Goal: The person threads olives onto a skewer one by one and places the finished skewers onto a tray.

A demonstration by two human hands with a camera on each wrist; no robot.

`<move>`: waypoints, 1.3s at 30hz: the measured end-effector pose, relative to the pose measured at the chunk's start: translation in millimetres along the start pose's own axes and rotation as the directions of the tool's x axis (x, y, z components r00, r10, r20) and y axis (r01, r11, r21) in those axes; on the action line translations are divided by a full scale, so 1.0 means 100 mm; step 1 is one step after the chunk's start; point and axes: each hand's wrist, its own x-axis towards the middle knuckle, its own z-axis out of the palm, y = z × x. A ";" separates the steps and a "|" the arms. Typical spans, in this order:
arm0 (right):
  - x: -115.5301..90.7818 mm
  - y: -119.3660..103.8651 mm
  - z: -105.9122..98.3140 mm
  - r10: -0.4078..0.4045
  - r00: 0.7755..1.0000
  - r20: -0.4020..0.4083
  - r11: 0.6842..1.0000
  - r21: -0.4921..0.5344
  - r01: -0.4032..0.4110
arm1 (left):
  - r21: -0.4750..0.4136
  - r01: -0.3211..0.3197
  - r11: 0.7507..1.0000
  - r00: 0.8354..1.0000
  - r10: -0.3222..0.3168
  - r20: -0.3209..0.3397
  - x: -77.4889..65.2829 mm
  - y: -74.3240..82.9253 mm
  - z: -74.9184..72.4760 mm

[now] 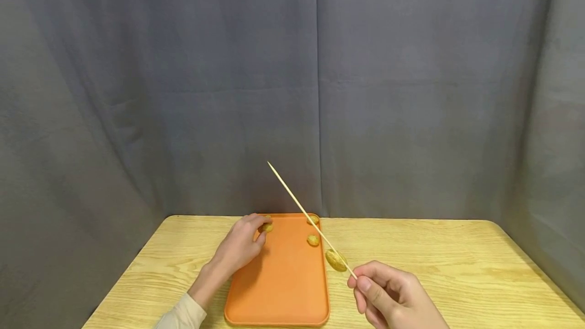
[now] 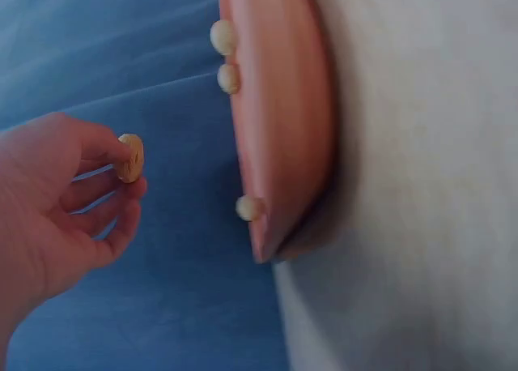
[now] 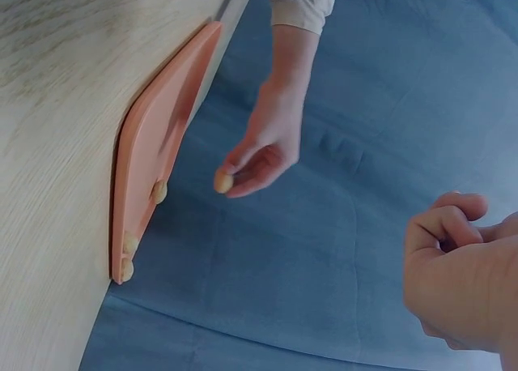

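Observation:
My left hand [image 1: 238,245] is over the far left corner of the orange tray [image 1: 283,293]. Its thumb and fingers pinch a small golden-brown food piece [image 2: 131,158], roundish and flat. My right hand [image 1: 388,293] holds a thin wooden skewer [image 1: 294,198] near its lower end, the pointed tip slanting up and left. Just ahead of those fingers, an oval golden-brown piece [image 1: 335,261] overlaps the skewer. Two more pieces lie along the tray's far right side, one at the corner [image 1: 313,220], one nearer [image 1: 313,240]. In the right wrist view the skewer is hidden.
The tray lies lengthwise on a light wood-grain table [image 1: 457,268]. Behind the table and at both sides hangs a grey curtain [image 1: 237,90], which looks blue in the wrist views. A third piece [image 2: 250,208] on the tray sits apart from the pair.

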 end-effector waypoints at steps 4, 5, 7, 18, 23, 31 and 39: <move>0.00 0.01 0.00 -0.013 1.000 0.009 1.000 0.015 0.013 | -0.024 -0.028 0.999 0.998 0.027 -0.059 0.05 0.12 -0.17; 0.00 0.01 0.00 -0.015 1.000 0.010 1.000 0.017 0.015 | -0.038 -0.038 0.999 0.996 0.035 -0.080 0.06 0.15 -0.22; 0.00 0.01 0.00 -0.016 1.000 0.008 1.000 0.015 0.015 | -0.070 -0.056 0.996 0.991 0.047 -0.123 0.09 0.21 -0.31; 0.00 0.00 0.00 0.027 1.000 -0.003 1.000 0.017 -0.027 | -0.191 -0.112 0.975 0.973 0.068 -0.222 0.11 0.49 -0.64; 0.00 0.00 0.00 0.017 1.000 0.000 1.000 0.014 -0.017 | -0.214 -0.122 0.969 0.962 0.063 -0.264 0.11 0.55 -0.71; 0.00 -0.01 0.00 0.011 1.000 0.000 1.000 0.004 -0.011 | -0.315 -0.146 0.938 0.950 0.043 -0.310 0.11 0.64 -0.78; 0.00 -0.02 0.01 0.039 0.999 -0.012 0.999 0.002 -0.039 | -0.569 -0.174 0.804 0.946 -0.025 -0.325 0.12 0.72 -0.86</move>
